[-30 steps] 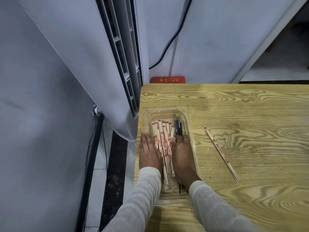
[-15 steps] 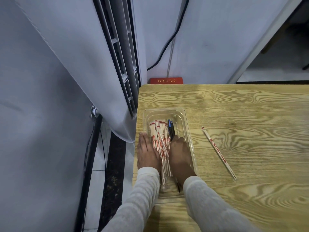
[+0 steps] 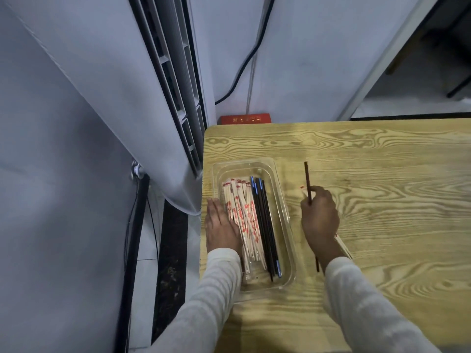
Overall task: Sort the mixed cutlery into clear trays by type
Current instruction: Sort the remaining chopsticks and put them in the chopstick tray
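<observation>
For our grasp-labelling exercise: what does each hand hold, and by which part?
The right hand grips a dark chopstick around its middle, both ends protruding. The left hand lies flat, holding nothing.

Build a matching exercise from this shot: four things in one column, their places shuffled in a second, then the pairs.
Things
1. left hand
2. right hand
3. paper-wrapped chopsticks
4. red box

Places
A. beyond the table at its far edge, by the wall
B. left part of the clear tray, beside the black chopsticks
C. flat at the tray's left edge
D. right of the tray, gripping a dark chopstick

Pairs: 1-C, 2-D, 3-B, 4-A
</observation>
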